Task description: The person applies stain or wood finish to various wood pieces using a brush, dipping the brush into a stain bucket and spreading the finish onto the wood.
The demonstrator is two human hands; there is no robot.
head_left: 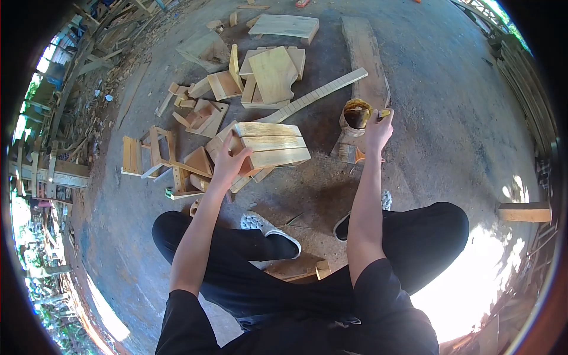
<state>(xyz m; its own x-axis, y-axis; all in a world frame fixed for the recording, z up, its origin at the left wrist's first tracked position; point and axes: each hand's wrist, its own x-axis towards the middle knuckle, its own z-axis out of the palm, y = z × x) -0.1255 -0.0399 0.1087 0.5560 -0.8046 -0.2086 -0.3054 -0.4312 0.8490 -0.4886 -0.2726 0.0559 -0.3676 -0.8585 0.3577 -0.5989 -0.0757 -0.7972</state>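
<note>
My left hand [229, 161] grips the near left side of a slatted wooden box [273, 145], its fingers round the edge. Streaks of yellowish wet finish show on the box's upper slats. On the right, my right hand [379, 128] is closed on a yellow-handled brush [386, 112] at the rim of a container of dark brown liquid [355, 116]. The brush's bristles cannot be made out. Just below the container, a second brush [351, 154] with an orange handle lies on the ground.
Wooden pieces [275, 74] lie beyond the box, with a long narrow strip [322, 94] slanting right. Behind the container runs a wide plank [364, 56]. Small wooden frames [151, 151] stand at left. A wood block [322, 270] lies between my legs.
</note>
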